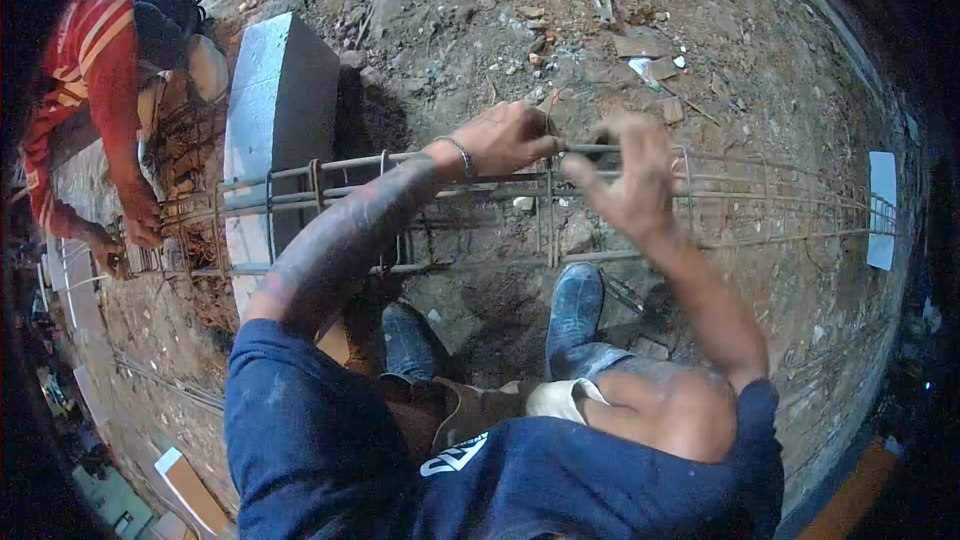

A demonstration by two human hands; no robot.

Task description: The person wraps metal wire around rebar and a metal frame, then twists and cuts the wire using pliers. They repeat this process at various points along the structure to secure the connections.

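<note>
A long cage of steel reinforcing bars with square stirrups runs across in front of me. My left hand is closed at the upper bar beside a stirrup, thumb and fingers pinched together. What lies in the pinch is too small to make out, though a thin wire shows just above it. Just to the right, my right hand hovers over the same bar, blurred by motion. Its thumb is spread away from its bent fingers, and nothing shows in it.
The cage crosses a large grey block at left and a white block at far right. A co-worker in a red sleeve bends over the left end, both hands on the bars. Rubble and wood scraps litter the dirt ground.
</note>
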